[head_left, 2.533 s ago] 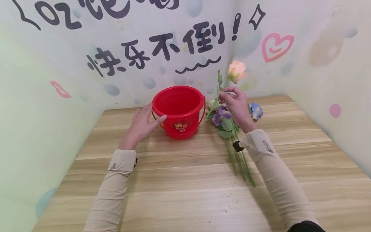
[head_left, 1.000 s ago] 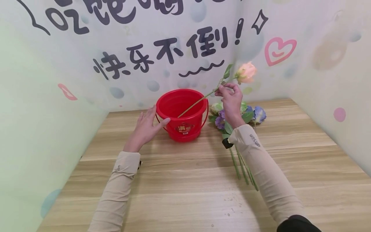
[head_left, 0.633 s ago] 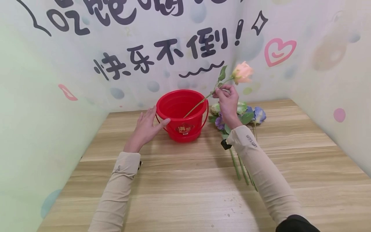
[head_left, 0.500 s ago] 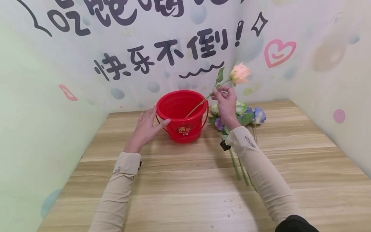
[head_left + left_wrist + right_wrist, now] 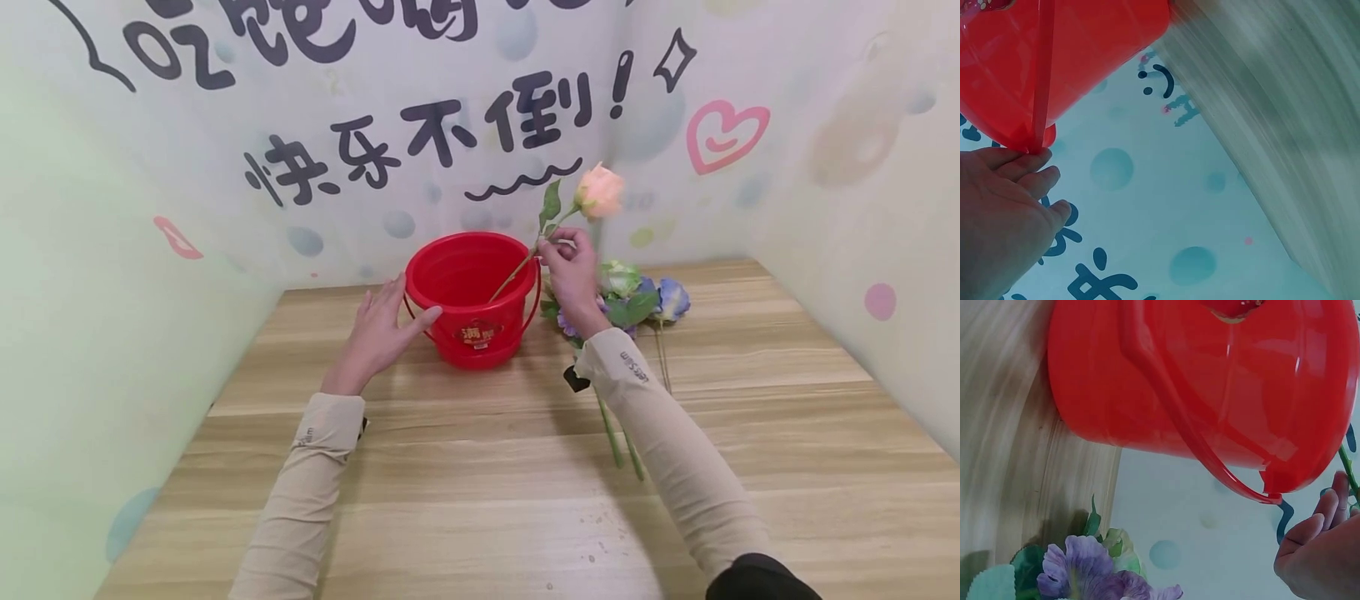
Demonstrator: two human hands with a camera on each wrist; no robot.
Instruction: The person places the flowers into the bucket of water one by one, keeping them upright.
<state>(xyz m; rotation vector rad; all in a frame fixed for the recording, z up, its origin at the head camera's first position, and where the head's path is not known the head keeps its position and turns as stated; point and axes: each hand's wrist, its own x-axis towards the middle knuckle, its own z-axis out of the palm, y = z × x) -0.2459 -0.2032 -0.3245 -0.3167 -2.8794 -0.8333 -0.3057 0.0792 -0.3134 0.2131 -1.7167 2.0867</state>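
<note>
A red bucket [image 5: 438, 329] with its handle hanging down stands upright at the back of the table. My left hand [image 5: 378, 329] rests on its left rim, fingers straight and thumb spread along the near side; the left wrist view has these fingertips at the handle's joint. Between thumb and fingers, my right hand [image 5: 572, 271] pinches the stem of a peach rose [image 5: 600, 192] above the bucket's right rim. The stem slants down into the bucket, its lower end hidden behind the near rim. The bloom leans right, above the hand.
Right of the bucket, under my right forearm, lie more flowers: a pale green one [image 5: 619, 279], a blue one [image 5: 670, 300] and purple ones [image 5: 1079, 569], stems toward me. Small specks dot the table [image 5: 450, 483]. A printed wall stands close behind the bucket.
My right hand has brought the peach rose from over the other flowers leftward, its stem now inside the bucket and more upright than a second ago. The left hand stays at the rim.
</note>
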